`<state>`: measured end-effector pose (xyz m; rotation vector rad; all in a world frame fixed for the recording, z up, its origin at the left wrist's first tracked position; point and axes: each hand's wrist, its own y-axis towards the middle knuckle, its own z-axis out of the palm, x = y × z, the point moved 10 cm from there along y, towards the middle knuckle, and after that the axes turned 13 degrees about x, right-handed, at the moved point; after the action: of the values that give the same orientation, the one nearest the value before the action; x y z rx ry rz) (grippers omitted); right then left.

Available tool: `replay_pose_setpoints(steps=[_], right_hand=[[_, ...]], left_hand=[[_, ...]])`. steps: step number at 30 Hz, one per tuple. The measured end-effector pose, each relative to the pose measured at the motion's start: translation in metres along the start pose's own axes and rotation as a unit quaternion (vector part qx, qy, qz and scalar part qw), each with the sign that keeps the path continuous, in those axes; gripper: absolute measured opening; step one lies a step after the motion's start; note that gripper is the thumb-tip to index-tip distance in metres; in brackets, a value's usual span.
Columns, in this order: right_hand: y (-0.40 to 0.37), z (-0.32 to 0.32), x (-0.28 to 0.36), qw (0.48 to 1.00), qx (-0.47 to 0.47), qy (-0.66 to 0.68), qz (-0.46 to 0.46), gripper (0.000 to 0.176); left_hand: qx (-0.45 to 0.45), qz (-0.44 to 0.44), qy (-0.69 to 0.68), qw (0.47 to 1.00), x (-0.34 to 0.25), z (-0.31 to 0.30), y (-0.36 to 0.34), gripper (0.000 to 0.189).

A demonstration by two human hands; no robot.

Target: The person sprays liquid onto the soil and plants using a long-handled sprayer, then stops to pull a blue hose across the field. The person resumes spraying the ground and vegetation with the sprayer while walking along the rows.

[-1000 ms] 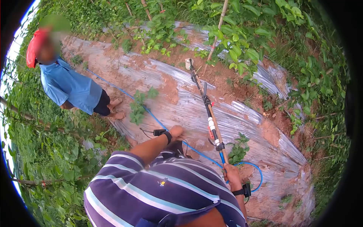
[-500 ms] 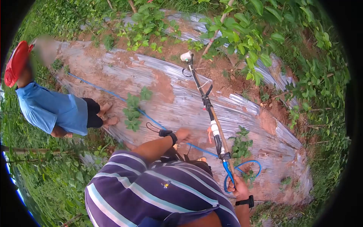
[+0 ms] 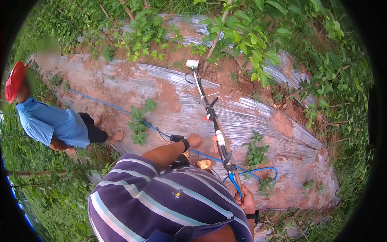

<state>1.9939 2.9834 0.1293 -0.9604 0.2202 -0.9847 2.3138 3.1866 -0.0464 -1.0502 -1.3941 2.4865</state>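
My right hand (image 3: pixel 246 201) is wrapped round the lower end of a long pole (image 3: pixel 212 114), beside its blue hose. The pole slants up and away to a white cup-like head (image 3: pixel 192 63), with black ties, white fittings and a small red part along it. Out to the left of the pole, above the blue hose (image 3: pixel 163 137) on the ground, is my left hand (image 3: pixel 194 140). Its fingers are too small and unclear to make out. A black device (image 3: pixel 176 138) with a cord sits by that wrist.
At the left stands a person in a blue shirt (image 3: pixel 60 125) and red cap (image 3: pixel 16 82). Silvery plastic sheeting (image 3: pixel 238 121), partly soil-covered, lies over the bed. Small plants (image 3: pixel 257 151) grow through it. Leafy vines and stakes (image 3: pixel 219 34) border the far side.
The pole's head has shifted slightly left and down in view. My right hand has moved a little left, still on the pole. The person in blue appears slightly lower and farther left.
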Motion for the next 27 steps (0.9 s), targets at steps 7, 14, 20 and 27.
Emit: replay_pose_setpoints(steps=[7, 14, 20, 27], right_hand=[[-0.015, 0.017, 0.025, 0.99, -0.046, -0.13, -0.017, 0.035], [-0.035, 0.086, 0.063, 0.943, -0.13, -0.305, -0.03, 0.025], [-0.034, 0.051, 0.027, 0.929, -0.217, -0.296, 0.042, 0.023], [-0.02, 0.034, 0.034, 0.846, -0.266, -0.461, -0.005, 0.022]], left_hand=[[-0.01, 0.021, -0.007, 1.0, -0.039, -0.003, 0.01, 0.031], [-0.059, 0.001, -0.001, 0.998, -0.093, -0.004, 0.057, 0.036], [-0.033, 0.012, -0.295, 0.955, -0.101, -0.012, 0.125, 0.028], [-0.081, -0.032, -0.245, 0.966, -0.083, 0.002, 0.14, 0.019]])
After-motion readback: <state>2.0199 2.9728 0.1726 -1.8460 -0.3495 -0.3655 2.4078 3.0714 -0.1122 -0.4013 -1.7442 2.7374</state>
